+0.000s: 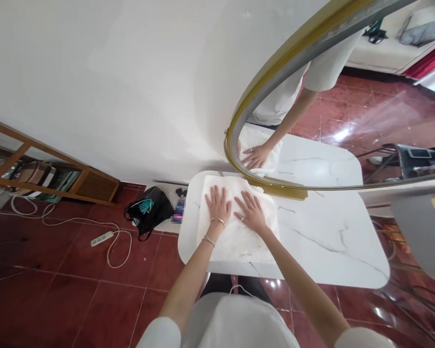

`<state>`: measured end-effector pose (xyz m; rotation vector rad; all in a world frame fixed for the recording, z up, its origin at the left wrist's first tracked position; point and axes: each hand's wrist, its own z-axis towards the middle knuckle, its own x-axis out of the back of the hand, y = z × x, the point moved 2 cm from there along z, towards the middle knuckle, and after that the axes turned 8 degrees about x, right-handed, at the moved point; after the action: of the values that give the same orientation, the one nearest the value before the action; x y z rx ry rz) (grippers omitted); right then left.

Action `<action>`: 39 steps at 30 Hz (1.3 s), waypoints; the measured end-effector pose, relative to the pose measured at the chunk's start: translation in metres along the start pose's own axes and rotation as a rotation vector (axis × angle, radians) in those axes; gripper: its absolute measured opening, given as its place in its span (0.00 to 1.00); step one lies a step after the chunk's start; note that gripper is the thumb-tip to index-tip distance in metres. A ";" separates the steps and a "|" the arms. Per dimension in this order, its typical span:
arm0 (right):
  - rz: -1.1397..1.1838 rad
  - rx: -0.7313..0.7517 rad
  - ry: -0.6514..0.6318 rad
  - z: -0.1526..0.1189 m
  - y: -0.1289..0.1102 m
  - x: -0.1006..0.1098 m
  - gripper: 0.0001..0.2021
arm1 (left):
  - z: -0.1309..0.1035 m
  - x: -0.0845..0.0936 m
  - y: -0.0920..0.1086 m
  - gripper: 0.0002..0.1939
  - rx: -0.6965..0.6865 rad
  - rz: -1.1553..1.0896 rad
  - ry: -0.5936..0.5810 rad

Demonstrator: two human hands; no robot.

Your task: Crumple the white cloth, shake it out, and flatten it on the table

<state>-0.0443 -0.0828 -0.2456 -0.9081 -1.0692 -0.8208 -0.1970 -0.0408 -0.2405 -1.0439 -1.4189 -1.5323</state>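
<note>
A white towel (pixel 239 241) lies spread on the left part of a white marbled table (pixel 322 232). My left hand (pixel 217 205) rests flat on the towel's upper left, its fingers spread, with bracelets at the wrist. To its right, my right hand (pixel 252 212) also presses flat on the cloth, fingers apart, a ring on one finger. Neither hand grips anything. Small faint lettering shows near the towel's lower edge.
A round gold-framed mirror (pixel 275 72) stands over the table's back edge. Left of the table are a black bag (pixel 150 208), a power strip (pixel 102 238) with its cord, and a wooden shelf (pixel 97 185). A grey chair (pixel 420 232) is at right.
</note>
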 end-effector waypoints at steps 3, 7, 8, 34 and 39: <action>-0.032 -0.141 0.056 -0.025 -0.011 0.000 0.25 | -0.023 0.006 0.004 0.29 -0.069 -0.028 0.002; -0.063 -0.205 0.065 -0.086 -0.050 0.004 0.25 | -0.102 0.019 -0.004 0.32 -0.196 0.015 -0.049; -0.065 -0.193 0.052 -0.101 -0.060 0.006 0.27 | -0.121 0.021 -0.006 0.33 -0.204 0.032 -0.060; -0.108 -0.211 0.157 -0.107 0.070 0.031 0.26 | -0.068 -0.036 0.116 0.32 -0.216 0.060 -0.007; -0.141 -0.296 0.177 -0.188 0.045 0.039 0.31 | -0.135 -0.038 0.128 0.34 -0.372 0.094 -0.003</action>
<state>0.0740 -0.2400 -0.2582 -0.9933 -0.8767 -1.1772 -0.0720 -0.1833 -0.2356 -1.3118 -1.0908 -1.7649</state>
